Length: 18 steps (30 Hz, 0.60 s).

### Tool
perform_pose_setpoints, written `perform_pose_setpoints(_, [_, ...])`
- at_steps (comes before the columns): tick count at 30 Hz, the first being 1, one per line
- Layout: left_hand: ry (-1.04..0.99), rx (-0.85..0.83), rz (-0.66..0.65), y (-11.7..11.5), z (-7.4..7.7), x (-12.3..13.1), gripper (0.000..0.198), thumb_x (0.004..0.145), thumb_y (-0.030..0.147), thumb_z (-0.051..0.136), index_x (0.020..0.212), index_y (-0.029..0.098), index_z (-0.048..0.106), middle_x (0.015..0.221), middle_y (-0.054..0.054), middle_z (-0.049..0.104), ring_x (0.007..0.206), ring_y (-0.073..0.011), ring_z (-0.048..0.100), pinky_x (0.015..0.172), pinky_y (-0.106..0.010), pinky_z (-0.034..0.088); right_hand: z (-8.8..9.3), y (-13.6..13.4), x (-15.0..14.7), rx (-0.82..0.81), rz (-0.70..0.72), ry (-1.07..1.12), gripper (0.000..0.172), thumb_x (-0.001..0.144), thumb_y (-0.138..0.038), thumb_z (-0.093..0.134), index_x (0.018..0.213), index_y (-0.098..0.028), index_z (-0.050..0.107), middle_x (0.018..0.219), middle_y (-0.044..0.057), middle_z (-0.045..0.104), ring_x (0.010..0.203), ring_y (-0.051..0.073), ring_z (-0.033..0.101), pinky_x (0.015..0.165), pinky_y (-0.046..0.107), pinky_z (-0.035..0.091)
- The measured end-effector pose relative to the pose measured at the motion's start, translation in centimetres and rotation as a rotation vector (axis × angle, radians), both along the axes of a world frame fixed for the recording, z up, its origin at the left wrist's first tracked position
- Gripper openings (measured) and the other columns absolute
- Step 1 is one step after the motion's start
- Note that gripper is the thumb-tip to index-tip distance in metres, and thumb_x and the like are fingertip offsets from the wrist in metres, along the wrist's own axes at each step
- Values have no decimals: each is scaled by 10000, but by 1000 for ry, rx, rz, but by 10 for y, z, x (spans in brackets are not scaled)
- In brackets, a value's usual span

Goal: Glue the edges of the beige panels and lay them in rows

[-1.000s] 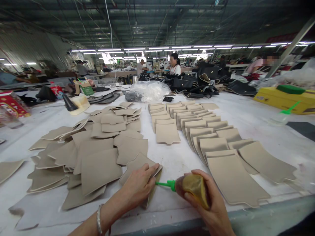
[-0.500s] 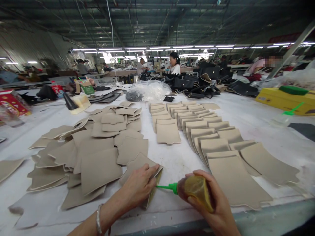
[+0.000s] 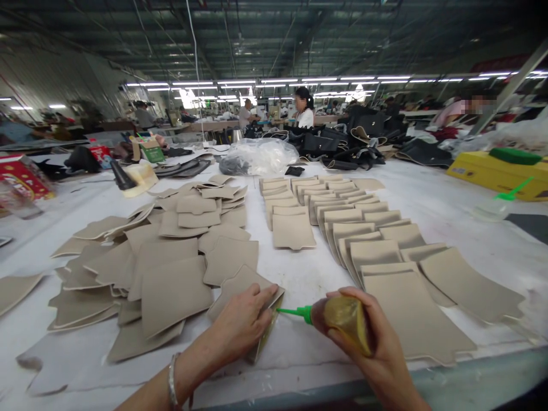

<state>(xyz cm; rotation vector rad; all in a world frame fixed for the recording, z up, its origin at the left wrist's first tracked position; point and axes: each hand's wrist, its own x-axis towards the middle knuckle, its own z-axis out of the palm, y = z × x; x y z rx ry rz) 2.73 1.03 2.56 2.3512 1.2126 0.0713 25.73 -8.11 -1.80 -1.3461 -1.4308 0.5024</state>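
My left hand holds a taupe leather-like panel against the table, index finger stretched along its top and the other fingers curled at its edge. A glossy yellowish strip runs along the panel's right side. My right hand is wrapped round a squeeze bottle of amber glue, tipped sideways. Its thin green nozzle points left, with the tip at the strip beside my left fingers. Left of my hands lies a loose heap of similar panels. To the right, overlapping panels fan out in rows.
The white-covered table carries a clear plastic bag and black leather pieces at the back. A yellow box and another green-nozzled bottle stand right. A red box is left. Other people work in the background.
The bottle in my right hand has moved slightly up and to the right, its nozzle tip shifting up along the panel's glossy edge. My left hand stays nearly still on the panel.
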Motion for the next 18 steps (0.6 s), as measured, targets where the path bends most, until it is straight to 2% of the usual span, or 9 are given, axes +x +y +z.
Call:
perform_pose_setpoints(7, [-13,8,-5,2,-7,-1,484,887,239,329,1354,283,447,1018,-50,591,892,-200,612,812,-301,435,5,13,7,96,-68,-53,447,811,-351,708,1189,-277,482,1124,29,576,1016,208,554,888,270,412])
perform_pose_setpoints(11, [-20,-7,7,2,-8,-1,486,885,247,339,1356,285,452,1034,-51,591,909,-199,606,816,-294,428,0,6,-2,-6,-30,71,472,785,-390,725,1182,-271,497,1121,35,582,1015,233,554,887,300,410])
perform_pose_setpoints(14, [-20,-35,13,1,-4,-1,499,875,237,345,1362,269,453,1041,-56,595,909,-198,605,819,-292,428,-2,1,-10,-145,16,315,509,735,-444,750,1157,-249,542,1017,26,619,910,227,580,806,291,449])
perform_pose_setpoints(16, [-30,-57,19,2,-1,-2,506,874,234,348,1369,263,446,1055,-60,597,924,-201,602,833,-297,426,-2,1,-9,-231,35,613,509,718,-440,769,1147,-246,574,979,18,644,878,218,593,765,286,490])
perform_pose_setpoints(18, [-52,-86,16,3,1,-3,504,872,247,369,1370,255,448,1074,-63,602,962,-208,591,865,-303,419,-3,4,-4,-287,39,961,472,719,-407,785,1124,-238,613,1022,31,666,933,238,607,778,322,531])
